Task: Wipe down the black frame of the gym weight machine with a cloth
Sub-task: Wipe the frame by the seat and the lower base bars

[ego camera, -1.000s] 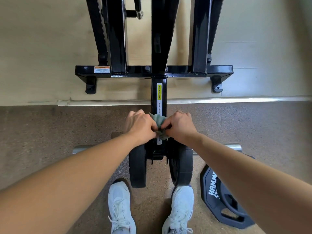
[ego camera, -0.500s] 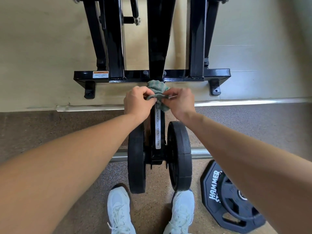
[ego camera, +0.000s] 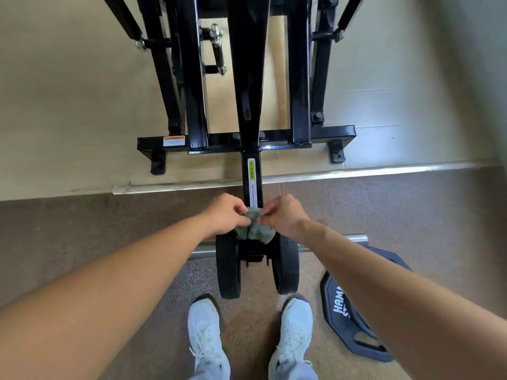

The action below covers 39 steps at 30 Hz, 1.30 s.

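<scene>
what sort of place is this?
Most likely a gym weight room: a black machine frame, two weight plates loaded on its steel bar, and a loose plate lettered "HAM" lying on speckled flooring.

Site: gym | evidence — black machine frame [ego camera: 332,134], plates [ego camera: 229,267] loaded on steel bar [ego camera: 354,238], loose lettered plate [ego camera: 340,305] | floor — speckled rubber floor [ego camera: 82,229]

At centre, the glossy black frame [ego camera: 297,78] is wearing a yellow-and-white label [ego camera: 251,171]; the cloth [ego camera: 258,230] is looking grey-green, perhaps mottled; lower down, white shoes [ego camera: 205,327] are showing against speckled brown floor [ego camera: 82,229].
</scene>
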{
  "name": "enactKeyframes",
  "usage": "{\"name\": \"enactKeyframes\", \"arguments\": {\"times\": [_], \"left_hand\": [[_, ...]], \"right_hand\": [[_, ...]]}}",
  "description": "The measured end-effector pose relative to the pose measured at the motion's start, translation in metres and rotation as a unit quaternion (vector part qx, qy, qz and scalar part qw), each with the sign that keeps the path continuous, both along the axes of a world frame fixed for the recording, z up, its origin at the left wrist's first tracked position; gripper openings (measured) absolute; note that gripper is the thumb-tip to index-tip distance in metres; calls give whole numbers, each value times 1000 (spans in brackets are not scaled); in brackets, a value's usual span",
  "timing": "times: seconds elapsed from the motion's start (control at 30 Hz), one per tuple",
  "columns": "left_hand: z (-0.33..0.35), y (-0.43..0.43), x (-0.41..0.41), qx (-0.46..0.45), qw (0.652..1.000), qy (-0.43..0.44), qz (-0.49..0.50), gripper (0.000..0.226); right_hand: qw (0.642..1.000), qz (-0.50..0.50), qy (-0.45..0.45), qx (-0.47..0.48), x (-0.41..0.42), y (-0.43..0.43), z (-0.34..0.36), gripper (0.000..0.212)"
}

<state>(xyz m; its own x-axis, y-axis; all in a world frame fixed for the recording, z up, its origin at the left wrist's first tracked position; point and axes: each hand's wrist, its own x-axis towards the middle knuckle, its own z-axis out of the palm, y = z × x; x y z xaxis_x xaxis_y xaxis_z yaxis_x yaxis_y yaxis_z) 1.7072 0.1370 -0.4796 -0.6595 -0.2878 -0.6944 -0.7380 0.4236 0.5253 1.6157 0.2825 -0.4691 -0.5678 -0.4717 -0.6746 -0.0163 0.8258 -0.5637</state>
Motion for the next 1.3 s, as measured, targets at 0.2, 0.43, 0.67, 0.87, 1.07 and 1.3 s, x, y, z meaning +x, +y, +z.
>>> {"name": "enactKeyframes", "arguments": {"times": [0.2, 0.43, 0.67, 0.87, 1.07, 1.3], "left_hand": [[108, 22, 37, 75, 989, 74, 105, 8], [252, 65, 61, 72, 955, 224, 179, 13], [380, 97, 71, 51, 946, 307, 92, 4], [464, 140, 71, 158, 929, 334, 24, 8], [515, 174, 43, 217, 917, 332, -51, 8], [521, 202, -13, 105, 921, 268, -263, 34]], "right_hand": [[965, -204, -92, -140, 39, 44, 95, 5], [937, -266, 14, -227, 75, 91, 232, 17], [906, -285, 67, -307, 101, 143, 362, 21], [907, -282, 113, -291, 131, 186, 437, 26], [921, -314, 125, -195, 147, 237, 467, 9], [854, -459, 160, -186, 129, 310, 489, 18]]}}
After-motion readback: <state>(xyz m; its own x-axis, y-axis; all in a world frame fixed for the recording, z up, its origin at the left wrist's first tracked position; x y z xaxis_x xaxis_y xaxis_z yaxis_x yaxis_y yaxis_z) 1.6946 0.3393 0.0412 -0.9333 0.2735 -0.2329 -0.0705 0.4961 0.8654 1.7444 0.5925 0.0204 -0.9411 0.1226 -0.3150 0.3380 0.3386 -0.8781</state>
